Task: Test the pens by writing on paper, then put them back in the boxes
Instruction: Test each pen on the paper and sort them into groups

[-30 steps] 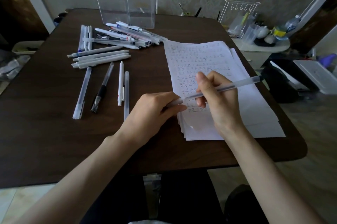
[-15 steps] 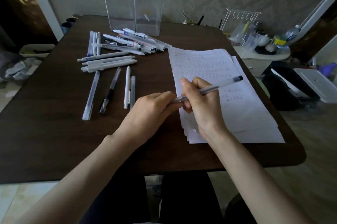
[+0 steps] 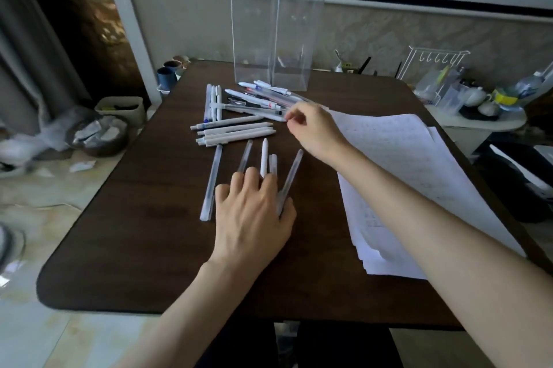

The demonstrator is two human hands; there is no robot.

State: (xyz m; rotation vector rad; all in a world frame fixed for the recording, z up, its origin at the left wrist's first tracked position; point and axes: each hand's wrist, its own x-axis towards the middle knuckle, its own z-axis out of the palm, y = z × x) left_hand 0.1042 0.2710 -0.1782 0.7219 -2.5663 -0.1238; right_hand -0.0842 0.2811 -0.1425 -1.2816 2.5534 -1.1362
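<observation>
The pen point(image 3: 291, 179) both hands held over the paper point(image 3: 419, 164) now lies under the flat, spread left hand point(image 3: 254, 215), so it seems tested. The right hand point(image 3: 314, 128), fingers curled, has reached the pen pile point(image 3: 260, 101) just beyond it; I cannot tell whether it grips one. The boxes point(image 3: 278, 32) stand farther back.

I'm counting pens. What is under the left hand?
Four pens poke out beyond the left hand: a clear pen, a white pen, a short frosted pen and a long frosted pen. The hand covers their lower ends; anything else beneath is hidden.
</observation>
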